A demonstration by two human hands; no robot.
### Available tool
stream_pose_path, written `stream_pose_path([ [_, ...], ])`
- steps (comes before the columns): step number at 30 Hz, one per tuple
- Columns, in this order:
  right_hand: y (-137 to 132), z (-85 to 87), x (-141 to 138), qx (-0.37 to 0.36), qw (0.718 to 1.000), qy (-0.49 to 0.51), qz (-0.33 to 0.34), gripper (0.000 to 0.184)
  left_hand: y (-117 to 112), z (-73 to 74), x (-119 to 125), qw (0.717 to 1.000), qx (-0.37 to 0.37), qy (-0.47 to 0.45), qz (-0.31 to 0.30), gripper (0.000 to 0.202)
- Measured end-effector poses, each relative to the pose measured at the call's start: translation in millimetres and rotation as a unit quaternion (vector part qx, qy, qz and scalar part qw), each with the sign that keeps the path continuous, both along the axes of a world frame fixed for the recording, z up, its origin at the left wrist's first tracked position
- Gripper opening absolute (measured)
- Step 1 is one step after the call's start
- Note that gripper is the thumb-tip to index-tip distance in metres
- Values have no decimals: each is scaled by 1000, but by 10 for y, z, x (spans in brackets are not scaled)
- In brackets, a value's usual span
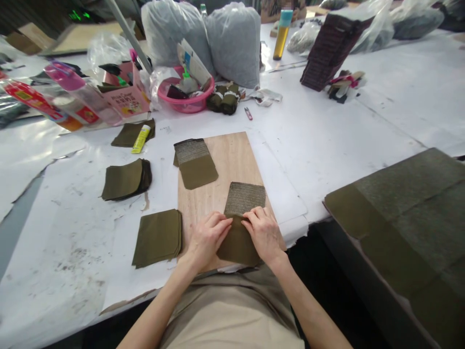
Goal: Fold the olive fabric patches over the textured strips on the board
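An olive fabric piece [240, 245] lies over the near edge of a wooden board [234, 152], with a grey textured patch [246, 198] at its far end. My left hand [208, 237] pinches the fabric's upper edge from the left, thumb and fingers together. From the right, my right hand [264, 233] pinches the same edge, a short gap away. Farther up the board rests a similar olive piece [198, 172] with a grey textured band. Beside the board, left of my left hand, sits a stack of olive fabric squares [157, 237].
More olive stacks [123, 179] lie at the left, with a yellow tube [141, 139] on the farthest. A pink basket [186, 103], small snips [248, 113] and stuffed bags [234, 43] stand behind. Large olive sheets [407, 223] cover a surface at the right.
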State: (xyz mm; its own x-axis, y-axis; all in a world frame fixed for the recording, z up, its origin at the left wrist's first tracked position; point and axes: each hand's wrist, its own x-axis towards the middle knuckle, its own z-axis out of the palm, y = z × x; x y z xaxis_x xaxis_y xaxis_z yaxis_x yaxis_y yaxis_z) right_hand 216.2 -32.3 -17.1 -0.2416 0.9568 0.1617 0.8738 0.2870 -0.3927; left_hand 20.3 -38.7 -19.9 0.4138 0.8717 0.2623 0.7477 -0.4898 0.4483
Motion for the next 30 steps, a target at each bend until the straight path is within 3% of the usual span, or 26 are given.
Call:
stream_pose_path([
  [6,-12,31,0,11,1000,7,13,4,127,-79,131,997,-68,24,21,10],
  [11,-36,4,12,33,997,54,54,8,223,31,126,997,-69,32,3,24],
  [14,-41,-24,24,31,995,76,64,9,283,109,135,995,-73,54,-28,13],
  [20,-55,-84,158,32,996,87,12,25,395,140,81,990,-120,54,-59,14],
  [26,-110,-80,436,21,998,55,-15,13,492,93,35,987,-133,17,-86,11],
  [30,-113,5,527,16,998,51,-28,17,515,68,25,987,-130,10,-92,11],
])
